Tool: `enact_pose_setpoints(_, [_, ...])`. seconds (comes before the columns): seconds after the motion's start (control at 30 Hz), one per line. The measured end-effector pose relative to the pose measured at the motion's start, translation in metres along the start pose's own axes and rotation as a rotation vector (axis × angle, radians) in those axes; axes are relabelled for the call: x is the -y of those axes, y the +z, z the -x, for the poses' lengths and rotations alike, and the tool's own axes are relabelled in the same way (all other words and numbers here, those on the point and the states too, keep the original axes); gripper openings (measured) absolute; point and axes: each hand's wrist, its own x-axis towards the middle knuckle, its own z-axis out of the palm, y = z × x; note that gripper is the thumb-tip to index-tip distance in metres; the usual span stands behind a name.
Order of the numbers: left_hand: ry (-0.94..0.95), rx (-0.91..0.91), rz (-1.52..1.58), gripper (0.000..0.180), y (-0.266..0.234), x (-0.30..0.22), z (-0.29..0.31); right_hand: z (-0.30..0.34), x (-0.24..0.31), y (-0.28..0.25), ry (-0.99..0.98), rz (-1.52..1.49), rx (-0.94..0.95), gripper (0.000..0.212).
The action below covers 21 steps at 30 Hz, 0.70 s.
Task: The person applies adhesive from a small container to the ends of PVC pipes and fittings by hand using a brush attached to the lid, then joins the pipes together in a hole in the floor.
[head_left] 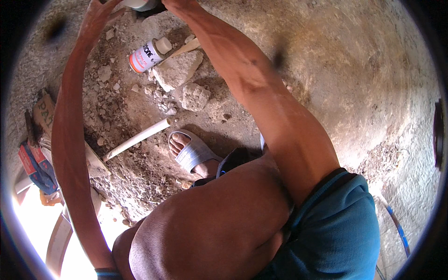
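Both hands are at the top edge, largely cut off. My left hand (100, 10) reaches to a pale, round-edged object (141, 4), its visible fingers bent against the object's left side. Most of that object lies outside the picture, so its kind cannot be told. On its other side is my right hand (176, 3), showing little more than the wrist; its fingers are hidden. Below the hands, a white and orange can (143, 58) with a pale cap leans tilted beside a large stone (178, 70). A brush-like wooden handle (186, 47) rests across the stone.
A short white pipe (137, 139) lies on the rubble-strewn ground, near my sandalled foot (193, 151). Another rough lump (195, 97) sits below the stone. Torn cardboard (43, 112) and a red and blue packet (38, 167) are at left. A rough wall (373, 84) rises at right.
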Motion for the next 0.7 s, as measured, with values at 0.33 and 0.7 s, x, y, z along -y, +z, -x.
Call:
enact_pose_setpoints(0.33, [-0.085, -0.068, 0.060, 0.034, -0.011, -0.004, 0.024, 0.005, 0.005, 0.021, -0.254, -0.074, -0.085, 0.041])
enact_pose_setpoints(0.7, [-0.334, -0.352, 0.295, 0.089, 0.041, -0.105, -0.004, -0.020, -0.052, 0.033, -0.543, 0.554, -0.223, 0.042])
